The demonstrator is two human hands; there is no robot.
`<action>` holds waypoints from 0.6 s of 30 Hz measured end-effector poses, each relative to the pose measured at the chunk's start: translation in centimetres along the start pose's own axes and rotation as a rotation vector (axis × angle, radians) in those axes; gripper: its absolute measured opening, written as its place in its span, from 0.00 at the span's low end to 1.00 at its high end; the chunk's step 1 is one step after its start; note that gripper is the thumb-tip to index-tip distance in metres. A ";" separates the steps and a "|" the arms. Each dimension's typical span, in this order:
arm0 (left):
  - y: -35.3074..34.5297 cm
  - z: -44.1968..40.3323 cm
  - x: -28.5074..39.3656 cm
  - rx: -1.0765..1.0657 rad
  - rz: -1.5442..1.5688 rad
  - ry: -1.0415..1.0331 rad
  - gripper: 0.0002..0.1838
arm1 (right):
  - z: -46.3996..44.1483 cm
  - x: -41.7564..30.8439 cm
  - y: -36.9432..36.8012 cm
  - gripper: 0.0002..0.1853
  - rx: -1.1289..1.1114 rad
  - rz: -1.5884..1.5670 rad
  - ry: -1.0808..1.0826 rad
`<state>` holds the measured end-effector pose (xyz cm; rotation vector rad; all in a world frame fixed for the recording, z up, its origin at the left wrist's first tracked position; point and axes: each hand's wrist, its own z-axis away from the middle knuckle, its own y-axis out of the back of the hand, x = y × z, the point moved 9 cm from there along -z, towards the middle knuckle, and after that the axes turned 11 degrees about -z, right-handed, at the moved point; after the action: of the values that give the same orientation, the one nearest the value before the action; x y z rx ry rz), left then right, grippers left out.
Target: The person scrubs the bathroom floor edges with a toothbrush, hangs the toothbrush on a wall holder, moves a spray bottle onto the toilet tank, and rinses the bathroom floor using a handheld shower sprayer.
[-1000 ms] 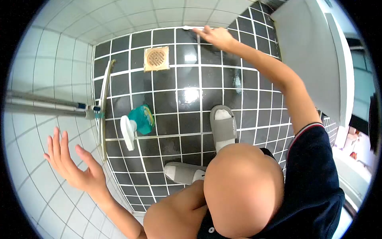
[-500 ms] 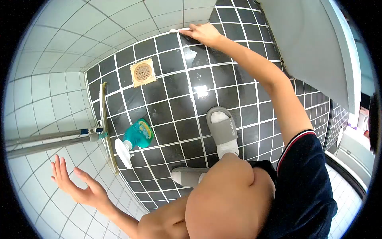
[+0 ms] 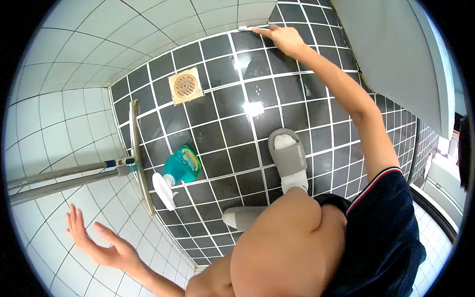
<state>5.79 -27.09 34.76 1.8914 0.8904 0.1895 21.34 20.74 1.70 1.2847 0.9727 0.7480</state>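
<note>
Tiled flr [image 3: 227, 106]: R hand [image 3: 287, 40] outstretched by wht item [image 3: 245, 28], L hand [image 3: 108, 251] midair.

Small white object [image 3: 247, 28], held at the tip of the right hand [image 3: 287, 39]: looks slim, lies along the seam between dark tiled floor [image 3: 241, 132] and white tiled wall [image 3: 148, 29], partly covered by the grip; too small to identify. Spray bottle [image 3: 183, 164]: sits on the floor, apart from both hands; has a teal body, a yellow-green label and a white trigger head [image 3: 162, 188] toward the lower left; upright or tipped, hard to tell. 2 metal tubes [image 3: 59, 173], nearest the outspread left hand [image 3: 106, 252]: run side by side from the left edge.
</note>
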 end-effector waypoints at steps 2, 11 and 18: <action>-1.8 -0.6 2.0 -0.152 -0.040 -0.141 0.19 | -0.7 -0.5 -0.4 0.33 -0.036 0.059 0.055; -3.7 -7.6 16.0 -0.351 0.089 -0.570 0.25 | 2.8 2.6 -0.1 0.31 -0.085 0.039 -0.151; -3.1 -6.3 21.2 -0.436 0.167 -0.675 0.25 | -1.8 -3.9 -1.6 0.30 0.024 -0.079 0.043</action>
<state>16.39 -7.96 30.06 1.4639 0.2063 -0.1461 17.98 17.82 0.72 1.2483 1.0641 0.7070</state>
